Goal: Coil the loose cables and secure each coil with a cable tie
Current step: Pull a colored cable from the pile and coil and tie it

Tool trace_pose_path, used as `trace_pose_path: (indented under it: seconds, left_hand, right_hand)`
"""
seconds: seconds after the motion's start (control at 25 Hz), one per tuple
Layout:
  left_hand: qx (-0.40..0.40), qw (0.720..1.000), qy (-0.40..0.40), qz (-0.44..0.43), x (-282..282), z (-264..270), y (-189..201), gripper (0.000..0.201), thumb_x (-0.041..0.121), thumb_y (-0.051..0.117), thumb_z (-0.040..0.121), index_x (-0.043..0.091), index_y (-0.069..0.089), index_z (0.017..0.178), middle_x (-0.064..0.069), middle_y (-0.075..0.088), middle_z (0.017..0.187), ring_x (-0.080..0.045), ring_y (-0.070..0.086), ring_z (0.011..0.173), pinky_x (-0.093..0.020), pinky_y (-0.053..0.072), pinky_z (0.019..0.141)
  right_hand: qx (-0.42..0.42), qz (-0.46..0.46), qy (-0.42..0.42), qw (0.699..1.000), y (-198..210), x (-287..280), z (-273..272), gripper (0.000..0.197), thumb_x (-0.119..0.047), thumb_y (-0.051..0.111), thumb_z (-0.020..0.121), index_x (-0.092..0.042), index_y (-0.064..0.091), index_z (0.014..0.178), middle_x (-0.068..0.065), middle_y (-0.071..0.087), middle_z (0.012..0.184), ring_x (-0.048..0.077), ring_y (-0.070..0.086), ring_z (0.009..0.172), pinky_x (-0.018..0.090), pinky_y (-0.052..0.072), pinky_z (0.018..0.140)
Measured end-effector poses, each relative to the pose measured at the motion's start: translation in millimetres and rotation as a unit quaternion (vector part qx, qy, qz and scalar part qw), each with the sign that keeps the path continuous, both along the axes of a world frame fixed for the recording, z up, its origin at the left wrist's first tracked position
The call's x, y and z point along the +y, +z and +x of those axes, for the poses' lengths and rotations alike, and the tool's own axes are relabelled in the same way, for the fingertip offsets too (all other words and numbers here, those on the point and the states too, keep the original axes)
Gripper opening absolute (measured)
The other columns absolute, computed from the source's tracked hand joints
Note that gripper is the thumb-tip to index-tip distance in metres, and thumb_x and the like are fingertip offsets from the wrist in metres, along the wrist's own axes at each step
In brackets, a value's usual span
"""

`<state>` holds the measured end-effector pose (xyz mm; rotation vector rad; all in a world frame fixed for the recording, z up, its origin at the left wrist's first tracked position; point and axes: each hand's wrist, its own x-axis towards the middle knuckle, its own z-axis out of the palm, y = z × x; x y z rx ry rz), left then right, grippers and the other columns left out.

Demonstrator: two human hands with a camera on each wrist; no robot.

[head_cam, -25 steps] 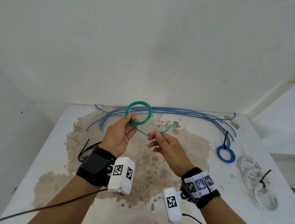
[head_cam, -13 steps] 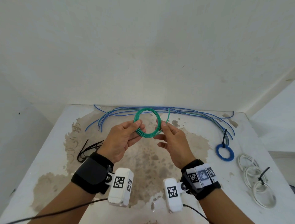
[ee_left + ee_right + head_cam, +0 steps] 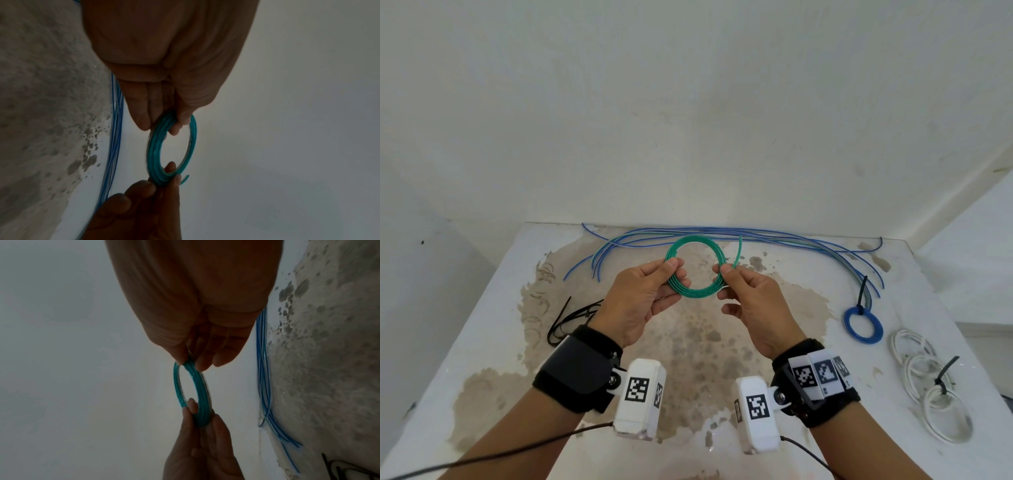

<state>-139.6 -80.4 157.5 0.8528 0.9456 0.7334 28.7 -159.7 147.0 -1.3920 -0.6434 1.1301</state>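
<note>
A green cable coil (image 3: 697,241) is held up above the table between both hands. My left hand (image 3: 650,291) pinches its left side with thumb and fingers (image 3: 141,120). My right hand (image 3: 750,294) pinches its right side, and the cable's short free end (image 3: 739,251) sticks up beside the thumb. The coil (image 3: 156,146) shows several turns in the left wrist view, and the same ring (image 3: 197,386) shows in the right wrist view. Loose blue cables (image 3: 774,236) lie along the table's far edge. Black cable ties (image 3: 571,317) lie at the left.
A tied blue coil (image 3: 863,325) lies at the right of the stained white table (image 3: 482,342). Three white coils (image 3: 928,377) with a black tie lie near the right edge. Walls close the table in behind and at the right.
The trailing green end has been wound onto the coil. My right hand moved up from the loose strand and now pinches the coil's right side; the coil sits centred between both hands.
</note>
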Motion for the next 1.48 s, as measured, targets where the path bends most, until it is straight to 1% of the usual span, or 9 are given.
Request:
trace_pose_path:
  seconds: [0.24,0.36,0.56,0.68,0.88,1.0,1.16,1.32,1.48]
  left_hand:
    - [-0.05,0.998,0.044,-0.015,7,-1,2,0.016,0.024,0.056,0.101,0.016,0.069,0.099,0.005,0.073,0.084,-0.008,0.073,0.085,-0.021,0.058,0.073]
    - [-0.068,0.995,0.077,-0.019,14,0,7,0.02,0.025,0.054,0.102,0.018,0.069,0.091,0.007,0.074,0.083,-0.005,0.072,0.087,-0.019,0.056,0.074]
    - [-0.051,0.99,0.129,-0.025,25,1,10,0.019,0.02,0.053,0.103,0.016,0.068,0.092,0.006,0.075,0.08,-0.005,0.074,0.082,-0.019,0.056,0.065]
    - [-0.053,0.99,0.123,-0.031,23,-1,9,0.018,0.021,0.054,0.102,0.016,0.069,0.093,0.006,0.075,0.084,-0.005,0.073,0.083,-0.02,0.055,0.069]
    - [-0.04,0.998,0.051,-0.011,10,-7,7,0.016,0.024,0.056,0.1,0.017,0.07,0.101,0.005,0.076,0.09,-0.005,0.073,0.087,-0.021,0.056,0.076]
    - [-0.045,0.998,0.034,-0.015,5,-6,6,0.016,0.023,0.057,0.099,0.016,0.07,0.104,0.004,0.077,0.092,-0.006,0.073,0.085,-0.022,0.057,0.078]
    - [-0.086,0.993,0.072,-0.033,11,-6,7,0.016,0.022,0.054,0.101,0.018,0.069,0.097,0.007,0.076,0.089,-0.003,0.073,0.086,-0.022,0.057,0.082]
    - [-0.102,0.987,0.115,-0.051,20,-5,6,0.016,0.021,0.053,0.102,0.016,0.068,0.098,0.005,0.076,0.09,-0.005,0.073,0.087,-0.02,0.059,0.074]
    - [-0.079,0.99,0.105,-0.044,18,0,0,0.017,0.02,0.052,0.103,0.016,0.068,0.1,0.005,0.076,0.09,-0.005,0.073,0.087,-0.024,0.054,0.08]
  right_hand:
    - [0.118,0.037,0.005,0.992,6,3,-6,0.031,-0.036,0.053,0.102,-0.017,0.072,0.117,-0.003,0.072,0.105,0.013,0.067,0.078,0.027,0.052,0.067]
    - [0.165,0.074,0.027,0.983,5,1,-14,0.032,-0.04,0.051,0.094,-0.014,0.066,0.104,-0.001,0.074,0.105,0.013,0.07,0.078,0.024,0.052,0.065]
    - [0.131,0.087,0.066,0.985,1,-6,-20,0.03,-0.038,0.05,0.093,-0.011,0.061,0.098,0.002,0.075,0.103,0.011,0.063,0.067,0.024,0.049,0.064]
    - [0.123,0.079,0.062,0.987,2,-8,-19,0.031,-0.036,0.05,0.093,-0.009,0.062,0.099,0.003,0.075,0.101,0.011,0.061,0.064,0.024,0.048,0.063]
    - [0.106,0.042,-0.017,0.993,5,2,-3,0.027,-0.028,0.05,0.105,-0.013,0.068,0.119,0.0,0.074,0.093,0.01,0.061,0.066,0.023,0.051,0.06]
    - [0.094,0.031,-0.027,0.995,10,7,4,0.026,-0.027,0.054,0.105,-0.016,0.07,0.122,0.0,0.074,0.089,0.009,0.061,0.066,0.023,0.053,0.061]
    - [0.105,0.057,0.018,0.993,10,3,0,0.025,-0.024,0.047,0.106,-0.013,0.068,0.115,0.003,0.072,0.092,0.009,0.055,0.062,0.023,0.051,0.061]
    - [0.018,0.053,0.063,0.996,4,-10,-9,0.024,-0.025,0.045,0.108,-0.013,0.066,0.107,0.003,0.076,0.101,0.012,0.052,0.058,0.025,0.045,0.062]
    - [-0.019,0.041,0.052,0.998,-1,-18,-3,0.025,-0.027,0.045,0.108,-0.016,0.067,0.111,0.002,0.077,0.104,0.011,0.051,0.057,0.026,0.043,0.064]
